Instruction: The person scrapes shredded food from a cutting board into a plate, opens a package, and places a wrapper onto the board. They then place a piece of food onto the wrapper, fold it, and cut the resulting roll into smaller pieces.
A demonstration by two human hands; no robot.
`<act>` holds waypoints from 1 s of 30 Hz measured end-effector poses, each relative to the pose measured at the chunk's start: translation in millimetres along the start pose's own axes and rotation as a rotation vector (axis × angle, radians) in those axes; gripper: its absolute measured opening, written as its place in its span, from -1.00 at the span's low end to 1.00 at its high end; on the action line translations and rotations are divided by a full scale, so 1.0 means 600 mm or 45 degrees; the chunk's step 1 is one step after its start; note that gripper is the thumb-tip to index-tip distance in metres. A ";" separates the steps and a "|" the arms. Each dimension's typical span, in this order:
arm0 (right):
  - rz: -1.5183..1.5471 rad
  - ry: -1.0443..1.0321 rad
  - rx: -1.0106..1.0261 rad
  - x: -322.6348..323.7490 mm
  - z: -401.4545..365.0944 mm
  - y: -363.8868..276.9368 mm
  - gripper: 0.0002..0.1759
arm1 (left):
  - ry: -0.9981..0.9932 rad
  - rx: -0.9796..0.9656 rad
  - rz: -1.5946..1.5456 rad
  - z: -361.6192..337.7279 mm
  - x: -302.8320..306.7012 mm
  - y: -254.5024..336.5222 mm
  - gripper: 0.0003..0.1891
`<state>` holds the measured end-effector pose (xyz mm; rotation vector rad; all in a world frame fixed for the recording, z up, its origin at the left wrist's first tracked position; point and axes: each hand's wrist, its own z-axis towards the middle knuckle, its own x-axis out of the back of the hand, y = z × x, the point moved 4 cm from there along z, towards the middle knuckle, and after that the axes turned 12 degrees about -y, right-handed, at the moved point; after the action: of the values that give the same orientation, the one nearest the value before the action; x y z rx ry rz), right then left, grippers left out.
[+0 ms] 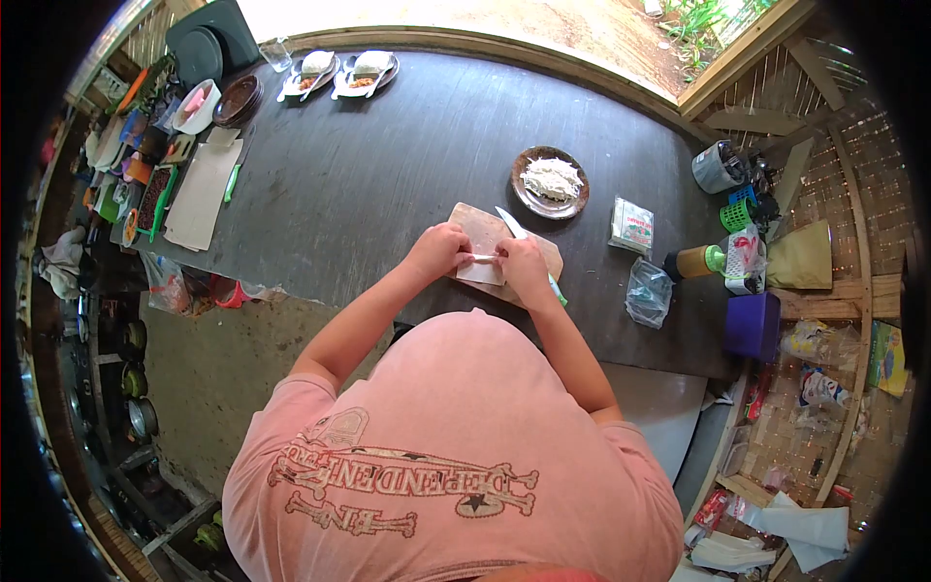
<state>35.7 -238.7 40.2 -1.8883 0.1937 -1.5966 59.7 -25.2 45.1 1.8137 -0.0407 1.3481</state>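
Both hands work over a wooden cutting board (pixel 473 219) near the table's front edge. My left hand (pixel 441 249) pinches the left end of a pale, partly rolled wrapper sheet (pixel 481 274), and my right hand (pixel 524 262) pinches its right end. The sheet's flat part lies on the board toward my body. A knife (pixel 510 222) lies on the board, partly hidden under my right hand, its green handle showing beyond the wrist. Past the board, a brown plate (pixel 519 197) holds a heap of white shreds (pixel 553 180).
On the right sit a square packet (pixel 632 225), a clear plastic bag (pixel 649 293) and a jar with a green lid (pixel 696 262). Two food plates (pixel 367 76) stand at the far edge. Cardboard (pixel 201 194) and a green-handled utensil (pixel 232 183) lie left.
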 end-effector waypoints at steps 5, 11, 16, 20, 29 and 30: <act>-0.284 -0.092 -0.199 0.018 0.014 -0.010 -0.80 | 0.022 -0.019 0.015 0.003 -0.007 0.006 -0.88; -0.221 -0.289 -0.094 0.009 0.026 -0.006 -0.93 | -0.037 -0.025 0.029 0.018 -0.025 0.021 -0.89; -0.113 -0.106 0.122 -0.011 0.013 -0.022 -0.85 | -0.039 0.028 0.090 0.018 -0.033 0.015 -0.82; -0.172 -0.003 0.165 -0.008 0.005 -0.033 -0.88 | 0.017 -0.005 0.059 0.012 -0.037 0.013 -0.83; -0.165 0.066 0.289 0.004 -0.017 -0.034 -0.91 | -0.059 -0.029 0.117 0.005 -0.016 0.025 -0.85; -0.127 0.041 0.279 0.003 -0.018 -0.030 -0.89 | -0.059 -0.060 0.094 0.003 -0.015 0.024 -0.84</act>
<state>20.8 -229.7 52.1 -1.7278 -0.0613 -1.6426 50.3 -39.9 46.5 1.8196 -0.1645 1.3449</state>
